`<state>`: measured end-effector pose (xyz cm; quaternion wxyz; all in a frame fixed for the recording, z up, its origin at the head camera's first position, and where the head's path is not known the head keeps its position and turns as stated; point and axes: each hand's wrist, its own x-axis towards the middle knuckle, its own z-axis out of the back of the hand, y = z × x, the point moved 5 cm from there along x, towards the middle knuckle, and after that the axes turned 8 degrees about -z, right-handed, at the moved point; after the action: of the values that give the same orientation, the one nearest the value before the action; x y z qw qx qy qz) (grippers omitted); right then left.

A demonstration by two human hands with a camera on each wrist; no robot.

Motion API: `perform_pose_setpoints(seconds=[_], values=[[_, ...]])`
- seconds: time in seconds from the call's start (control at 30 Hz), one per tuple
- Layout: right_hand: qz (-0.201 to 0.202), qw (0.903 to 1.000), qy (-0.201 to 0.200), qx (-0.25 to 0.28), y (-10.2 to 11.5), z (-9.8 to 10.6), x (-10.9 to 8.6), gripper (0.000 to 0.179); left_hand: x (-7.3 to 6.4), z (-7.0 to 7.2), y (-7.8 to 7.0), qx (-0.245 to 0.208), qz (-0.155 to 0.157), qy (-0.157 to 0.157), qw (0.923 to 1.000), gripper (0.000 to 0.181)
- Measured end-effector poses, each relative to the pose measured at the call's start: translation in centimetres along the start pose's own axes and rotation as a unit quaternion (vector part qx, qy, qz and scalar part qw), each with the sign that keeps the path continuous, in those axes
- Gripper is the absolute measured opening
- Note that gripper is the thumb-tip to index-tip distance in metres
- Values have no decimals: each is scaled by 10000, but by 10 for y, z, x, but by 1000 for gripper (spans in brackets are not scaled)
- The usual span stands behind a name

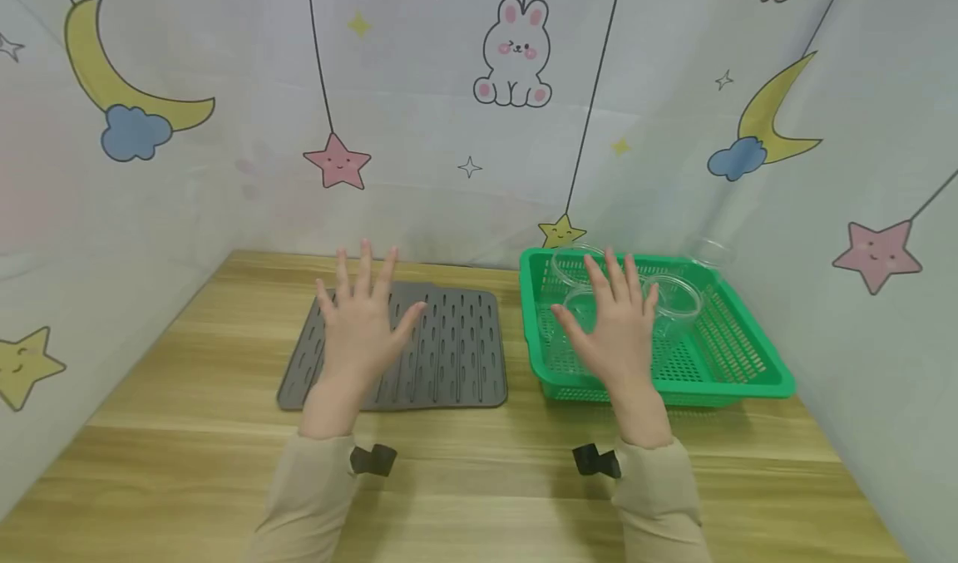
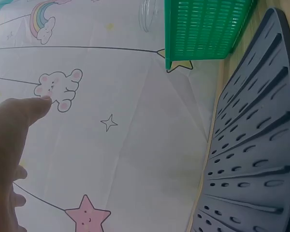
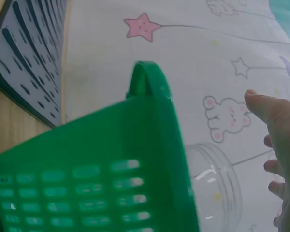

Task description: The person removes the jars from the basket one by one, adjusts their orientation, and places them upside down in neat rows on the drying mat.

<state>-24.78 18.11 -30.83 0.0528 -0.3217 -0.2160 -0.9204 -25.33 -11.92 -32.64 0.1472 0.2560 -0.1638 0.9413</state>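
Green basket [image 1: 674, 387]: sits on the wooden desk [image 1: 464, 505], over on the right, with lots of little holes in its sides.
Clear tubs [image 1: 677, 307]: round and see-through, in the basket; I can't tell how many.
Gray mat [image 1: 464, 347]: lies on the desk, left of the basket, with rows of small slots.
Left hand [image 1: 361, 330]: up, fingers straight and spread wide, hiding part of the mat in the head view.
Right hand [image 1: 617, 330]: up too, fingers spread out, hiding part of the basket and tubs.
Both hands: well apart.
Sleeves [image 1: 307, 488]: tan, with a black thing [image 1: 374, 460] by each wrist.
Wall cloth [image 1: 419, 89]: white, with stars [image 1: 338, 162] and a bunny [image 1: 515, 72].
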Motion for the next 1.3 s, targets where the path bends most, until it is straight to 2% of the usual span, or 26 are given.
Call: perform_pose_setpoints(seconds=[0.1,0.23,0.4,0.47,0.57,0.7,0.83,1.07,1.13,1.23,1.3], values=[[60,9985,-458,294,-5,12,2,85,0,2,4,-119,53,-48,9999,76],[-11,9919,-915,881,-17,26,3,88,0,5,9,-358,133,-83,9992,77],[-460,9815,-1193,1424,-39,39,4,94,-1,8,13,-652,180,-115,9976,76],[-739,9772,-1174,1605,-48,42,4,90,-1,9,15,-710,201,-142,9972,77],[-1359,9667,-873,1985,-60,46,4,85,-2,10,20,-827,263,-196,9960,80],[-2261,9437,-234,2404,-74,47,2,94,-3,13,29,-1138,371,-298,9924,82],[-2768,9226,318,2668,-89,45,-1,102,-5,15,38,-1493,434,-315,9873,84],[-3045,8922,1116,3145,-114,37,-5,107,-6,15,46,-1898,133,-226,9815,87],[-3048,8866,1361,3202,-118,34,-7,108,-6,14,47,-2026,90,-162,9791,88],[-3029,8834,1673,3160,-123,31,-9,108,-8,13,49,-2261,120,-75,9740,89],[-2984,8853,1803,3076,-126,29,-11,109,-8,11,51,-2393,184,-55,9708,90]])
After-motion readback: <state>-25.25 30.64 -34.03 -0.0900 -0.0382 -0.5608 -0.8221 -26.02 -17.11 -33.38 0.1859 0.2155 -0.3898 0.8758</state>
